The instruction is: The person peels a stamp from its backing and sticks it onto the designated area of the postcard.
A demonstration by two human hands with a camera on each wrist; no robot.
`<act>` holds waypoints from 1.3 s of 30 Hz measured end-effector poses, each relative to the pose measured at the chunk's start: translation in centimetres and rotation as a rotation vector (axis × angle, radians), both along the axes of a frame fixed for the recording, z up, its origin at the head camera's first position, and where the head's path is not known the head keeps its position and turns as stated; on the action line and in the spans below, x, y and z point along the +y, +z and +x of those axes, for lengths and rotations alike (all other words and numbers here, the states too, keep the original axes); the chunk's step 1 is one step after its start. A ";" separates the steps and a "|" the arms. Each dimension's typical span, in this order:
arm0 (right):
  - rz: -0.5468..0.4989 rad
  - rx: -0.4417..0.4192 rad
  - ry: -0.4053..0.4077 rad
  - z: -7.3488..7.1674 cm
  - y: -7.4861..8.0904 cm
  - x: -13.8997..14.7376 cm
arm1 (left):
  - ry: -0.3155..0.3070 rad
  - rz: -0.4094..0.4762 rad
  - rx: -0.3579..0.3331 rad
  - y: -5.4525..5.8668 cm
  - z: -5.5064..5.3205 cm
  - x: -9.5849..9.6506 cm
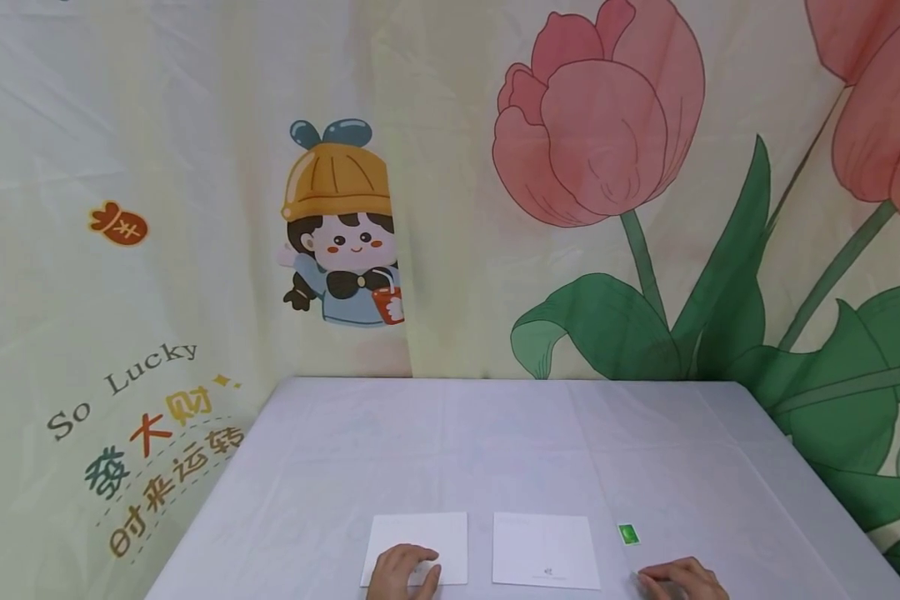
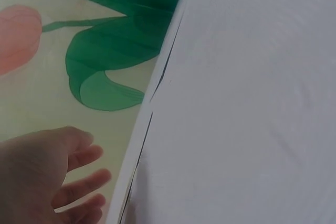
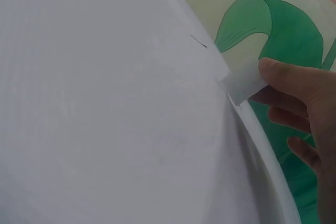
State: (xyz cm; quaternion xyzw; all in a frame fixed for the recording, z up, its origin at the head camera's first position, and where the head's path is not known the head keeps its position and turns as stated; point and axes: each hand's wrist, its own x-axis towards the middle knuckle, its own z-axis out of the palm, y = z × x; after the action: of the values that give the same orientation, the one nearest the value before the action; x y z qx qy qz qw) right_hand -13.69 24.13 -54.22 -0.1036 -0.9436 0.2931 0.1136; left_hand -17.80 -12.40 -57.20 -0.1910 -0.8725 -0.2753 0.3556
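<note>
My right hand is low over the table's right side. Between its thumb and forefinger, it pinches a small whitish stamp with a toothed edge; in the head view this piece barely shows. Just beyond that hand, a green stamp with a white border lies flat. My left hand, its fingers loosely bent and holding nothing, is over the near part of the left white card. Whether it touches the card, I cannot tell. Beside it lies a second white card with small print near its lower edge.
The table wears a white cloth with faint creases. Behind it hangs a printed curtain with pink tulips, a cartoon child and lettering. The table's far edge meets this backdrop.
</note>
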 end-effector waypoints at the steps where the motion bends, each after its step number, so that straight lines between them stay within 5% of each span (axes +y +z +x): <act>1: 0.003 0.004 0.000 0.0 0.0 -0.1 | -0.004 0.004 -0.001 0.1 0.0 0.1; 9: 0.041 0.179 0.019 -0.2 -0.3 -0.6 | -0.027 0.039 -0.014 0.5 0.7 1.0; 16: -0.061 0.095 0.056 -0.2 0.7 -1.5 | -0.051 0.053 0.029 0.7 1.0 2.2; 21: -0.140 0.118 0.064 -0.3 1.3 -3.0 | -0.088 0.062 0.017 0.6 1.2 3.3; 25: -0.178 0.168 0.093 -0.4 1.6 -4.5 | -0.099 0.054 -0.035 1.1 1.7 4.2; 39: -0.368 0.365 0.252 -0.8 4.0 -8.1 | -0.117 0.071 -0.022 2.7 2.7 7.2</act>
State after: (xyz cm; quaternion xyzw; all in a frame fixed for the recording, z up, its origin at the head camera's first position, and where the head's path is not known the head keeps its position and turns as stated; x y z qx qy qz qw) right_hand -14.50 16.00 -50.19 0.0500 -0.8441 0.4849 0.2235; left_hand -15.09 -5.16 -54.46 -0.2260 -0.8534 -0.3283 0.3360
